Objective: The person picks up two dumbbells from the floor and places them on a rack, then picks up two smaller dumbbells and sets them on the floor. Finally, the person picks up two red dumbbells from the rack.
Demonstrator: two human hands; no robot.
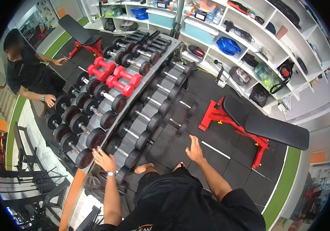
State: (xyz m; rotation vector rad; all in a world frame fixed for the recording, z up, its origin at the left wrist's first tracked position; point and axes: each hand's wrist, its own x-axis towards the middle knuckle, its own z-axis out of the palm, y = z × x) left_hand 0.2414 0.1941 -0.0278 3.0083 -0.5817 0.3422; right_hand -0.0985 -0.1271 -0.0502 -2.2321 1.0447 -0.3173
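Note:
My left hand (104, 159) is at the near end of the dumbbell rack (113, 129), fingers spread, beside the end of a black dumbbell (84, 158); whether it touches is unclear. Over the dark floor, to the right of the rack, my right hand (194, 149) hangs with its fingers apart and nothing in it. Black dumbbells with silver handles fill the upper and lower tiers. Red dumbbells (123, 81) sit among them on the upper tier. Two black dumbbells (178, 123) show blurred at the lower tier's right.
A mirror behind the rack reflects a person (30, 73) and the dumbbells. On the right stands a red-framed bench (276, 131) with a black pad. White shelves (246, 50) at the back hold bins, bags and gear. A green strip (284, 184) edges the floor.

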